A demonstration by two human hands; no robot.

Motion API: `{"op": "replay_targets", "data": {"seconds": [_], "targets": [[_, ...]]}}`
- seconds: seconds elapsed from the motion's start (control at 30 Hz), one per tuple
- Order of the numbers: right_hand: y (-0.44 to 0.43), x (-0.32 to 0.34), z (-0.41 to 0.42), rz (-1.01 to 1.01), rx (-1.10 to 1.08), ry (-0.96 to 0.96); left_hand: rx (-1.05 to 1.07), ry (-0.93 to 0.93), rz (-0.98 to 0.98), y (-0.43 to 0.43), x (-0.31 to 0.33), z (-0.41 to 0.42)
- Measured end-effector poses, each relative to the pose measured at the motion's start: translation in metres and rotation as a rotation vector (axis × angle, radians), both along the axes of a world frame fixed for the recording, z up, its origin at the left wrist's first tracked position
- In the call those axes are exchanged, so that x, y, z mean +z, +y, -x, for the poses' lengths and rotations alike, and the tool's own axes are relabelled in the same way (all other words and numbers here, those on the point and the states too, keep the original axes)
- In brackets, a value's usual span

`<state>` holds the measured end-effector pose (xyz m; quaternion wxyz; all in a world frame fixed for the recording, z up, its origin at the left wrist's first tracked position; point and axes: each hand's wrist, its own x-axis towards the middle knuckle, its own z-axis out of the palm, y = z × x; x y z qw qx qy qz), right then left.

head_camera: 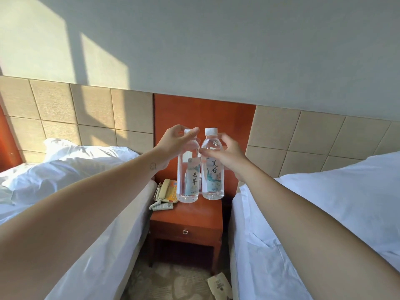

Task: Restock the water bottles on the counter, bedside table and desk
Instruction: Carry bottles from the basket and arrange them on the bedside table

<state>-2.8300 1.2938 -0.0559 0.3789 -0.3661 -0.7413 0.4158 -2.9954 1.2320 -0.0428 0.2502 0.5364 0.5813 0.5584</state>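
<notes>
Head view: my left hand [173,140] pinches the left bottle [187,169] by its neck; my right hand [230,153] grips the right bottle [213,172] at its shoulder. Both hang upright below my fingers, just beside each other, table [194,215] beneath, phone [165,190] left of them.

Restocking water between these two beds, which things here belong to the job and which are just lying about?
Job: left bottle in the left hand; right bottle in the right hand; bedside table.
Lying about: telephone on that table; paper card on the carpet; pillow.
</notes>
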Motion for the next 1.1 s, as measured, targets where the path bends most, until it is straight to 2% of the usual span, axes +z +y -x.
{"op": "replay_targets", "data": {"seconds": [0.6,1.1], "targets": [[0.135,0.008,0.123,-0.006,-0.122,0.039,-0.142,0.014,0.039,0.158,0.012,0.13],[0.214,-0.021,0.14,0.055,-0.205,-0.008,-0.273,-0.012,0.095,0.257,-0.023,0.153]]}}
